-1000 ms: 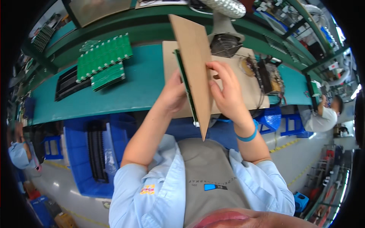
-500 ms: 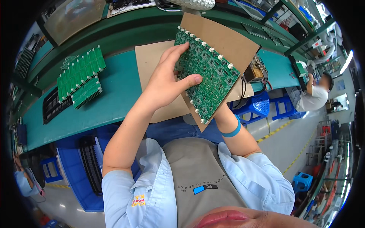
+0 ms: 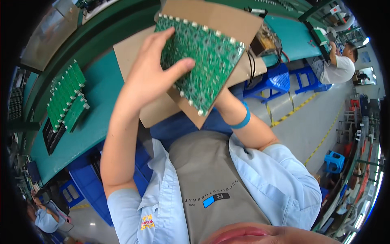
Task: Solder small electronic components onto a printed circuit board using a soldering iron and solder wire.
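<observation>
A green circuit board panel point(image 3: 205, 61), dense with small parts and with white connectors along two edges, lies tilted on a brown cardboard sheet point(image 3: 227, 17). My left hand point(image 3: 148, 71) is over the panel's left side, thumb and forefinger spread apart across its face. Whether its other fingers reach round the edge cannot be made out. My right hand is under the cardboard, its fingers hidden; only the wrist point(image 3: 232, 106) with a blue band shows. Below these, a further cardboard piece point(image 3: 156, 110) extends over the bench edge.
Several green board panels point(image 3: 67, 95) lie on the green bench point(image 3: 99, 87) at left, partly over a black rack point(image 3: 53, 136). Beyond the cardboard at right sits a metal box with cables point(image 3: 266, 40). Blue stools point(image 3: 276, 81) stand right, where another person point(image 3: 335, 67) works.
The whole view has shifted. The panel, cardboard and both my hands appear farther left and higher. My left thumb and forefinger stay spread over the panel.
</observation>
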Available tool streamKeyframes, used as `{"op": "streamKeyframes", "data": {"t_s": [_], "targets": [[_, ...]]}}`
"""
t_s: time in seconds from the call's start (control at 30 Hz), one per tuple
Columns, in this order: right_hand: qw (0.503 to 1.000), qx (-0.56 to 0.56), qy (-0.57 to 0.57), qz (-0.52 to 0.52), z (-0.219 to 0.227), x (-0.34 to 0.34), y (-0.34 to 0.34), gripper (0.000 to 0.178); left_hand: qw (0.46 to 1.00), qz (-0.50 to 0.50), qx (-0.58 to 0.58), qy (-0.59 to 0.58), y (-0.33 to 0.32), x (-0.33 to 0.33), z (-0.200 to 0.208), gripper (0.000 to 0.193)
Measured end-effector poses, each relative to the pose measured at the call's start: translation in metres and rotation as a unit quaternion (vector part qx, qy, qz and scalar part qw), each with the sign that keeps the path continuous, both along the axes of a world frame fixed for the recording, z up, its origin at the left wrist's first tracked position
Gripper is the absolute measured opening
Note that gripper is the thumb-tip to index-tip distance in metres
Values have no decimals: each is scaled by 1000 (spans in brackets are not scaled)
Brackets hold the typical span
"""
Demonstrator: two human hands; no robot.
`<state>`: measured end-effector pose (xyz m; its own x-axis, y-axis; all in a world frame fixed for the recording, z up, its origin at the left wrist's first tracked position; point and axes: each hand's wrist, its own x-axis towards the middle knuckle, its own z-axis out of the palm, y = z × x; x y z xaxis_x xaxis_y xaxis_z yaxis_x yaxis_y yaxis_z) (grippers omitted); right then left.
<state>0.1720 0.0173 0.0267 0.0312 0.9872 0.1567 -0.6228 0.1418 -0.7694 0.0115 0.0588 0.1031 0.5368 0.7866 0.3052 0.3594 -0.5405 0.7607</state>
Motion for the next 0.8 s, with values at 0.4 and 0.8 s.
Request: {"op": "streamKeyframes", "data": {"t_s": [0.4, 0.8], "targets": [[939, 226, -232, -114, -27, 7, 3, 53, 979, 20, 78, 186, 12, 13, 8, 72], [991, 95, -45, 78, -33, -34, -28, 47, 952, 74, 95, 280, -26, -23, 16, 74]]}}
